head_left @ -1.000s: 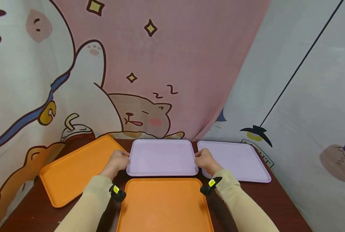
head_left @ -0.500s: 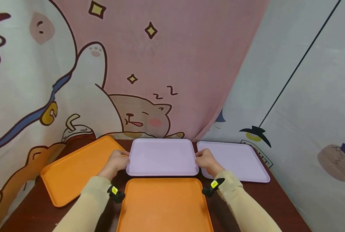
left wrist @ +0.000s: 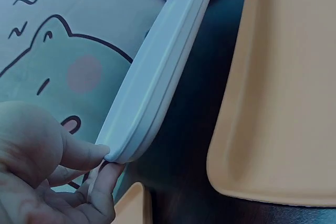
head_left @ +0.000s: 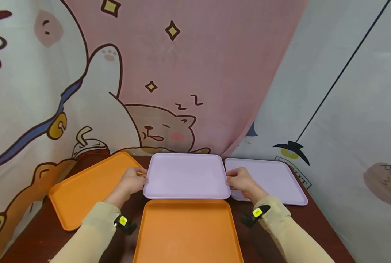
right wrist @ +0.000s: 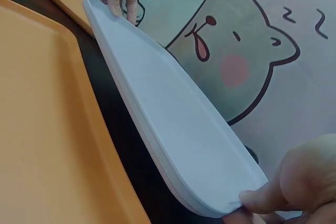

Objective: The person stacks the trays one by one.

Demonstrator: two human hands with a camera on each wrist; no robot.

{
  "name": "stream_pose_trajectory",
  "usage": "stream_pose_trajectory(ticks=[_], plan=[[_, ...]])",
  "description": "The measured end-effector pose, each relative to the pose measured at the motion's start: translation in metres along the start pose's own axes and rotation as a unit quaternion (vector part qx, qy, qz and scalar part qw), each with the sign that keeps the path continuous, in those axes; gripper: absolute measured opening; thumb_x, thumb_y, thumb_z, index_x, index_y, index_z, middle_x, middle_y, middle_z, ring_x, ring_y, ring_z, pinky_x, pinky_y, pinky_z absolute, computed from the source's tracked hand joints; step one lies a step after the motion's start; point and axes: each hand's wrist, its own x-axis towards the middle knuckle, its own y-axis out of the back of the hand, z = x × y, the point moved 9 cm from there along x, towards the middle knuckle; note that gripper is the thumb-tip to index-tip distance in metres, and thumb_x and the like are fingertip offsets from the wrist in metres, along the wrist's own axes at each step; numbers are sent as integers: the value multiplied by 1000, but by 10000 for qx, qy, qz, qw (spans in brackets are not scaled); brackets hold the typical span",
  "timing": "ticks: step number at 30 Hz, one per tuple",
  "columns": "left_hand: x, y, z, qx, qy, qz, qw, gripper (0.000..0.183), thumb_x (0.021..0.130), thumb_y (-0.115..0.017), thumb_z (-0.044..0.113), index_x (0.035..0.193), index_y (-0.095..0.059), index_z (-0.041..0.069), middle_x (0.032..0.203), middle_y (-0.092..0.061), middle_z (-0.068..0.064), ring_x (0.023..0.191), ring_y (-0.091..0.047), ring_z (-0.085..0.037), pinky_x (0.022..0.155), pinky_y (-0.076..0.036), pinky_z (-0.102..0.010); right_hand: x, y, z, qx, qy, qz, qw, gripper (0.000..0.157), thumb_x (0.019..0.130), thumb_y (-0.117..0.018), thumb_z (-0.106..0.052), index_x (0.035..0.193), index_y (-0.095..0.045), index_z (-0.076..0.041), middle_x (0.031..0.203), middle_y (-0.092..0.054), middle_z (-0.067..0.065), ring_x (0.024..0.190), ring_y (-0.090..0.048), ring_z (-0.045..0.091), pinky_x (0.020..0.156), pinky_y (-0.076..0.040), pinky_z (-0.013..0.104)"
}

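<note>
A pale lilac tray (head_left: 187, 176) is held level between my two hands at the middle back. Its edge shows doubled lines in the left wrist view, like stacked rims. My left hand (head_left: 131, 182) pinches its left short side, thumb on top and fingers beneath. On the opposite short side, my right hand (head_left: 243, 182) grips the rim the same way. In the right wrist view the tray (right wrist: 157, 95) slopes across the picture, with dark table showing beside it. An orange tray (head_left: 188, 233) lies directly in front of it, nearer to me.
Another orange tray (head_left: 93, 190) lies angled on the left of the dark wooden table (head_left: 257, 241). A second lilac tray (head_left: 271, 180) lies at the right, partly behind my right hand. A printed cloth (head_left: 215, 73) hangs right behind the table.
The middle lilac tray has risen slightly and looks a little larger. Both hands rose with it, wrists spreading outward. The other trays stay where they were.
</note>
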Motion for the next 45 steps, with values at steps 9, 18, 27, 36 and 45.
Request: stream_pose_trajectory(ticks=[9, 18, 27, 36, 45], plan=[[-20, 7, 11, -107, -65, -136, 9998, 36, 101, -66, -1, 135, -60, -12, 124, -62, -28, 101, -67, -36, 87, -62, -46, -19, 8, -13, 111, 51, -200, 9997, 35, 92, -65, 12, 125, -61, 23, 104, -71, 20, 87, -68, 21, 81, -64, 46], [-37, 10, 14, -450, -143, -235, 9986, 39, 99, -71, 0, 135, -61, -13, 122, -65, -28, 96, -69, -32, 85, -63, -44, -35, 11, -14, 383, 83, -394, 9985, 38, 92, -65, 15, 127, -57, 26, 100, -67, 20, 84, -66, 19, 78, -64, 42], [-53, 18, 21, -435, -292, -152, 9985, 42, 99, -72, 1, 137, -62, -13, 126, -66, -29, 98, -71, -33, 85, -62, -45, -48, 8, -12, 453, -47, -230, 9987, 38, 91, -66, 14, 127, -60, 22, 96, -66, 16, 82, -66, 19, 77, -64, 43], [-61, 20, 20, -539, -328, -231, 9977, 44, 98, -72, -1, 138, -61, -15, 124, -67, -29, 94, -72, -30, 83, -63, -45, -57, 10, -9, 487, -154, -204, 9985, 37, 92, -69, 10, 127, -63, 19, 103, -70, 18, 83, -68, 20, 75, -64, 37], [-62, 19, 9, -773, -227, -392, 9960, 44, 98, -71, -3, 138, -58, -16, 123, -66, -29, 92, -71, -28, 81, -64, -43, -69, 8, -12, 602, -133, -278, 9977, 39, 91, -68, 11, 127, -61, 20, 104, -69, 19, 83, -68, 20, 73, -63, 36]])
